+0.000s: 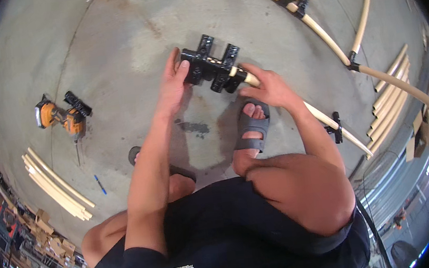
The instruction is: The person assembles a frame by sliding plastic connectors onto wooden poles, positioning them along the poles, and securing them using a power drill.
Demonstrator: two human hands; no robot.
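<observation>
A cluster of black metal pipe joints [210, 64] sits on the end of a cream-coloured pipe [325, 117], just above the concrete in front of my feet. At the cluster's left end, the fingers and thumb of my left hand [173, 88] close round a black joint. My right hand [268, 87] is wrapped round the cream pipe, just right of the cluster. From there the pipe appears to pass under my right forearm to the lower right. Another black joint [336, 127] is beside its far stretch.
An orange-and-black cordless drill [72, 120], a loose black joint [77, 104], a blue pen [100, 184] and several cream pipes [55, 185] lie at left. A joined pipe frame [324, 31] stands at upper right, with more loose pipes [391, 97] beyond.
</observation>
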